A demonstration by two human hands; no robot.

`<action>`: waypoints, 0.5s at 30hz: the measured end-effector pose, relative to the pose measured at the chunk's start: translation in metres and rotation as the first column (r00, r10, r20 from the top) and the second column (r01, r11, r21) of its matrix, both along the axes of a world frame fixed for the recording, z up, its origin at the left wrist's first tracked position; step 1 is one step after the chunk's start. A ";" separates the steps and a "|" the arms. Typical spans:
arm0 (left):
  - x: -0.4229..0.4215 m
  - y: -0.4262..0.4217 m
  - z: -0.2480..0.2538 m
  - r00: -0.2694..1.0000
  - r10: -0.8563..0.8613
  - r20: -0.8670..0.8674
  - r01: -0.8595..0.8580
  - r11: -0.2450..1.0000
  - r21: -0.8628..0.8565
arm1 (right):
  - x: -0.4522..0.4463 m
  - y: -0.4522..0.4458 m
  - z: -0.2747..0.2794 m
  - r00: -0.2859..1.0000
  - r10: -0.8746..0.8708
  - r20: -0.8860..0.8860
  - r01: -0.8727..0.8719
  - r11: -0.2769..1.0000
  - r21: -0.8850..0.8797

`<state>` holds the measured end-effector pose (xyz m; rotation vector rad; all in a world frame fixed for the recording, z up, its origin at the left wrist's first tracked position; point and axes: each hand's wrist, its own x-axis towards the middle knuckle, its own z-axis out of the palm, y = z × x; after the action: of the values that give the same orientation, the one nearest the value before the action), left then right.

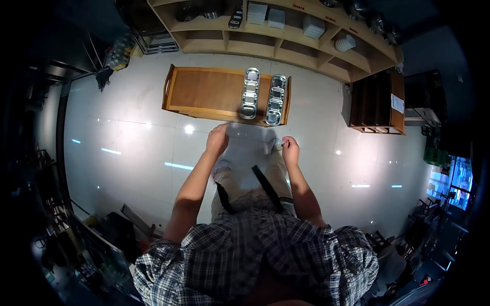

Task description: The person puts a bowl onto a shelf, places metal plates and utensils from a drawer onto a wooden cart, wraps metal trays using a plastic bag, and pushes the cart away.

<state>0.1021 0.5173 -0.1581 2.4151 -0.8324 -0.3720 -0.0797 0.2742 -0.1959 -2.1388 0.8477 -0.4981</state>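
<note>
My left hand (218, 139) hangs over the floor just in front of a low wooden cart (206, 87), its fingers bent and held together. Farther right, my right hand (290, 149) is closed, thumb against the curled fingers. I see nothing in either hand. Two long shiny metal trays lie across the right part of the cart's top. The left metal tray (250, 93) and the right metal tray (275, 100) each have several compartments in a row. Both hands are apart from the trays and the cart.
A wooden shelf unit (204, 46) stands behind the cart, with stacked white dishes (256, 13) and a stack of white bowls (345, 43). To the right is a dark wooden cabinet (375, 104). Pale shiny floor tiles (132, 148) surround my feet.
</note>
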 end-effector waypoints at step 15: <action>-0.081 -0.159 -0.001 0.833 0.497 -0.245 -0.509 0.861 0.013 | 0.115 -0.180 0.004 0.612 0.732 -0.300 -0.769 0.639 -0.012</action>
<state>0.0215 0.3581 -0.1590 2.3638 -0.0786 -0.4129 0.0357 0.0937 -0.1922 -2.4779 -0.0422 0.1987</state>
